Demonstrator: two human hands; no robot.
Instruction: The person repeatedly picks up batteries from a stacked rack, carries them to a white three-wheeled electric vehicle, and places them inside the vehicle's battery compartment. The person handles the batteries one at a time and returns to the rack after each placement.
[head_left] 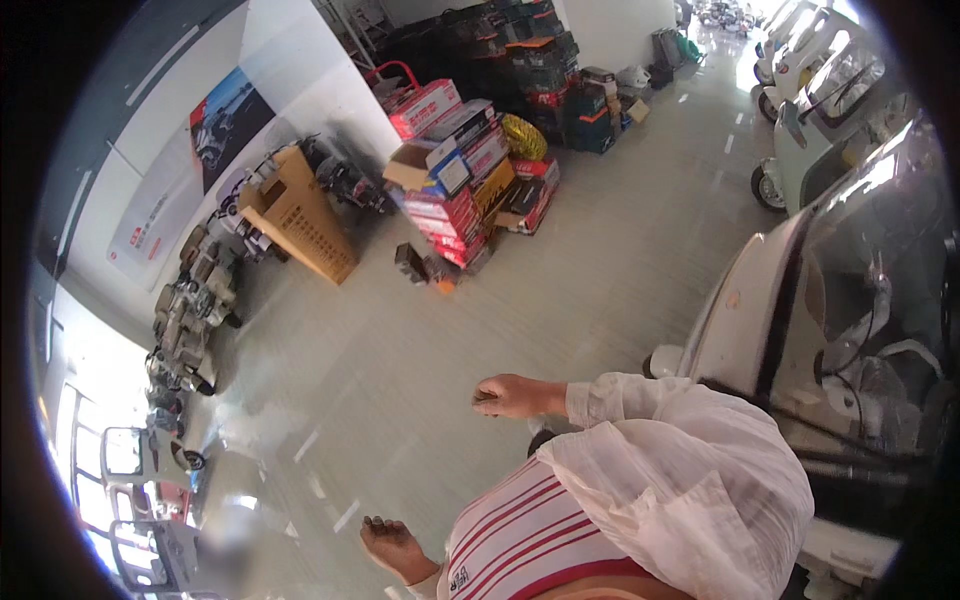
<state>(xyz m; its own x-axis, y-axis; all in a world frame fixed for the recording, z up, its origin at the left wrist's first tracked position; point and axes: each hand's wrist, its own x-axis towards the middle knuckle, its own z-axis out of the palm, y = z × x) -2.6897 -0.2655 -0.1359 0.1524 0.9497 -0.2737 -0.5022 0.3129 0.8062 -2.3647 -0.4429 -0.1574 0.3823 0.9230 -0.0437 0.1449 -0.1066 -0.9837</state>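
My right hand (pixel 508 396) hangs over the grey floor (pixel 400 440) in front of me, its fingers curled in and closed, with no object showing in it. A white sleeve (pixel 620 398) covers that arm. Lower and to the left is my left hand (pixel 392 547), its dark-smudged fingers loosely bent and apart, holding nothing that I can see. Neither hand touches anything. Closest to my right arm is a white small vehicle (pixel 735 310) with a large windshield (pixel 885 290).
Red and white boxes (pixel 440 222) are stacked ahead, with a tall open cardboard box (pixel 298 220) left of them. Dark crates (pixel 540 65) rise behind. Scooters (pixel 190 310) line the left wall; more light-coloured vehicles (pixel 820 150) stand in a row at the right.
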